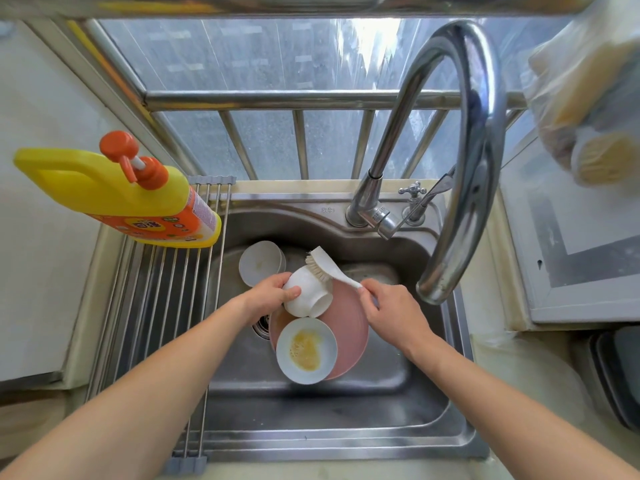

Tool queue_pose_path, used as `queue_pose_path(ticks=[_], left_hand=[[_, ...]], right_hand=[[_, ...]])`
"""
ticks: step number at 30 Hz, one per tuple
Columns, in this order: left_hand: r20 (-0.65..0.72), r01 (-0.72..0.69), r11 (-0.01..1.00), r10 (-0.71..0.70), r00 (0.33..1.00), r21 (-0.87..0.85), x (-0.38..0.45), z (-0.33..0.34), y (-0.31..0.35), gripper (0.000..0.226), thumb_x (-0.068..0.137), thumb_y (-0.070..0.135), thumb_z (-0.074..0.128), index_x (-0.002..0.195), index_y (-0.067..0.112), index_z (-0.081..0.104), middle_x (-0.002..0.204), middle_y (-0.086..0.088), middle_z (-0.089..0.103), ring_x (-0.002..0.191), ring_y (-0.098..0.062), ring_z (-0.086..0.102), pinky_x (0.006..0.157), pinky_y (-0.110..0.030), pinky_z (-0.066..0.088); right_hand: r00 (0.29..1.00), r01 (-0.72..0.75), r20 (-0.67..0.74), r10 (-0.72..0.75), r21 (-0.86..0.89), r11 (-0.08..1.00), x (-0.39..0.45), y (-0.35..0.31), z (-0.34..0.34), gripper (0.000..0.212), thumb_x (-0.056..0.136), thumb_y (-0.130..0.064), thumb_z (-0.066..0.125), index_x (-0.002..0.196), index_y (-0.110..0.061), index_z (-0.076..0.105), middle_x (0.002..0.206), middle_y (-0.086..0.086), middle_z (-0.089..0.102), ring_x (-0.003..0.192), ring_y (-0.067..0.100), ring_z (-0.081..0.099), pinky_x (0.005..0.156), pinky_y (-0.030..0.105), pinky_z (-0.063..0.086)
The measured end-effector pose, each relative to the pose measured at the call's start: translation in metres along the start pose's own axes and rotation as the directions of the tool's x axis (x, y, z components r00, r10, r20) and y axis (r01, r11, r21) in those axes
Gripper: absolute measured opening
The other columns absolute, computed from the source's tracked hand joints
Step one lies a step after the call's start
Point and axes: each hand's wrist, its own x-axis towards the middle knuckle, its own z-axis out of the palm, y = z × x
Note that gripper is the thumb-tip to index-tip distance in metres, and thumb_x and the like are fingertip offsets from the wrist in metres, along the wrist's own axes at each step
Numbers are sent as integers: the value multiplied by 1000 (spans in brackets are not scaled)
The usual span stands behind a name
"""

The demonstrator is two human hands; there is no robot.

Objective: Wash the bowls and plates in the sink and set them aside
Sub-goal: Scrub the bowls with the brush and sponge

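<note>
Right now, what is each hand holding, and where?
Left hand grips the white bowl by its rim; right hand holds the dish brush by its handle's end.

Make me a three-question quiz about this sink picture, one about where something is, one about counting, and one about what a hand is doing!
1. Where is the yellow soap bottle?
A. On the metal rack left of the sink
B. Inside the sink
C. Under the tap

2. How many white bowls are there?
A. One
B. Three
C. Five

3. What is the right hand doing?
A. Resting empty
B. Turning the tap
C. Holding a brush

Answers:
1. A, the bottle lies on the rack's rods.
2. B, the held bowl in the left hand, the stained bowl on the pink plate, and the back bowl.
3. C, its grip is closed on the brush, whose bristles touch the held bowl.
</note>
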Motion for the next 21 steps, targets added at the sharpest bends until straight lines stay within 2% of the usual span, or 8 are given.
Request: queue_pose_path(ticks=[3, 5, 8, 9, 13, 15, 19, 21], left_hand=[[-34, 22, 993, -27, 999, -118, -4, 8, -1, 27, 105, 13, 50, 131, 20, 56, 113, -1, 69, 99, -14, 67, 77, -25, 57], [-71, 53, 979, -68, 995, -197, -5, 10, -5, 26, 105, 13, 50, 131, 17, 55, 118, -5, 67, 100, -16, 66, 74, -28, 59], [-95, 82, 960, -111, 989, -268, -7, 11, -11, 27, 106, 20, 50, 132, 14, 55, 127, -12, 63, 109, -23, 63, 84, -39, 60], [-104, 83, 950, -120, 987, -302, -8, 11, -12, 27, 106, 21, 49, 132, 13, 56, 128, -13, 62, 111, -25, 62, 85, -42, 61], [-159, 77, 930, -142, 977, -360, -9, 13, -12, 26, 109, 19, 42, 127, 13, 60, 127, -14, 62, 112, -27, 61, 79, -44, 62], [-182, 77, 921, -156, 971, -381, -9, 13, -11, 28, 108, 13, 40, 125, 13, 61, 126, -12, 62, 111, -25, 61, 77, -45, 62], [-199, 98, 902, -197, 960, -420, -9, 16, -6, 28, 109, 20, 38, 125, 10, 59, 116, -9, 60, 101, -22, 60, 78, -49, 61], [-198, 102, 894, -206, 958, -436, -10, 16, -5, 28, 108, 16, 38, 125, 9, 60, 119, -11, 60, 103, -25, 59, 79, -54, 60]], right_hand=[[993, 116, 28, -115, -55, 992, -9, -8, 8, 47, 93, -55, 29, 103, -25, 64, 70, -2, 63, 66, 23, 58, 58, 41, 51], [990, 140, -7, -141, -91, 986, -12, -12, 12, 49, 94, -56, 27, 109, -29, 65, 73, -2, 64, 67, 24, 59, 55, 37, 46], [996, -78, -59, 73, -93, 993, -9, -16, 12, 41, 96, -48, 34, 89, -21, 65, 66, 0, 58, 61, 28, 54, 45, 33, 31], [995, -89, -45, 84, -107, 990, -9, -18, 13, 37, 97, -45, 37, 87, -21, 63, 65, 0, 56, 60, 29, 52, 46, 33, 30], [990, 133, -46, -133, 1, 991, -22, -21, 10, 25, 100, -36, 45, 113, -36, 66, 63, -1, 59, 59, 24, 52, 53, 33, 37], [974, 225, -20, -225, 13, 974, -27, -19, 10, 25, 100, -35, 48, 118, -39, 65, 60, -5, 59, 59, 21, 55, 54, 35, 43], [990, 55, -134, -47, 57, 997, -28, -19, 19, 24, 100, -35, 45, 110, -32, 66, 59, -2, 57, 62, 28, 57, 56, 44, 50], [991, 86, -107, -78, 77, 993, -29, -22, 23, 24, 100, -37, 43, 108, -32, 65, 58, -1, 57, 59, 26, 56, 53, 42, 48]])
